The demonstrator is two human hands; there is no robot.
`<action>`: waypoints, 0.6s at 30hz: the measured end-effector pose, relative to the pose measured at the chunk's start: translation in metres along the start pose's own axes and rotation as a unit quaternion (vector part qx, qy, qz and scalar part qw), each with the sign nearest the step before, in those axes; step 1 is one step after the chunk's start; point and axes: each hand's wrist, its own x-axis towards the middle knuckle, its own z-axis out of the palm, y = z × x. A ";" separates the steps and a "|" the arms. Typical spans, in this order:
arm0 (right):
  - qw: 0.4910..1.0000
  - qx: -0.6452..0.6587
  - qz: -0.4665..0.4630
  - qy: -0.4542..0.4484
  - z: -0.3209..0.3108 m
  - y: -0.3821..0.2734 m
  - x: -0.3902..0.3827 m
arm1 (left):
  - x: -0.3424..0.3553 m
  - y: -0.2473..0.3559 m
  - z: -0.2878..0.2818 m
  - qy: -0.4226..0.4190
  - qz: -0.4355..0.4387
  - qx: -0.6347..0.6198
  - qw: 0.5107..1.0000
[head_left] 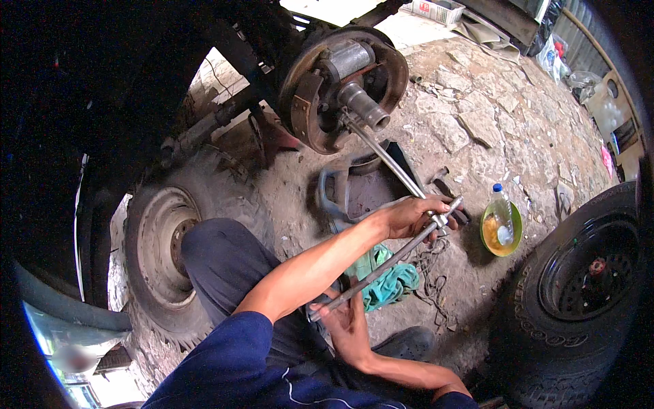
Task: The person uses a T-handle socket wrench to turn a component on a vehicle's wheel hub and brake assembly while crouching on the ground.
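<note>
A long T-handle wrench (390, 161) reaches from an exposed brake assembly (304, 102) toward me. Its far end meets the assembly beside the protruding axle tube (364, 108); the exact fastener is too small to tell. My left hand (412, 217) is closed around the joint where the shaft meets the sliding cross bar (381, 268). Lower down, my right hand (349, 330) holds the near end of that bar, its fingers on both sides. Beneath the bar, a crumpled green cloth (392, 285) lies on the ground.
A worn wheel (160, 252) lies at my left, next to my knee. Stacked tyres (524, 307) stand at the right. A green bowl (489, 238) holds a plastic bottle (501, 208). Under the brake sits a dark open container (371, 187). Broken stone paving (470, 123) extends beyond.
</note>
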 end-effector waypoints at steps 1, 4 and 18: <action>0.999 0.030 -0.016 -0.025 0.007 -0.015 -0.007 | 0.002 -0.003 -0.004 0.010 0.010 0.001 1.000; 0.983 -0.146 -0.102 -0.048 0.007 -0.034 -0.017 | 0.005 -0.008 0.000 0.055 0.035 -0.001 0.998; 0.898 -0.286 -0.333 0.037 -0.012 -0.117 0.004 | 0.011 -0.018 -0.002 0.104 -0.006 -0.025 0.994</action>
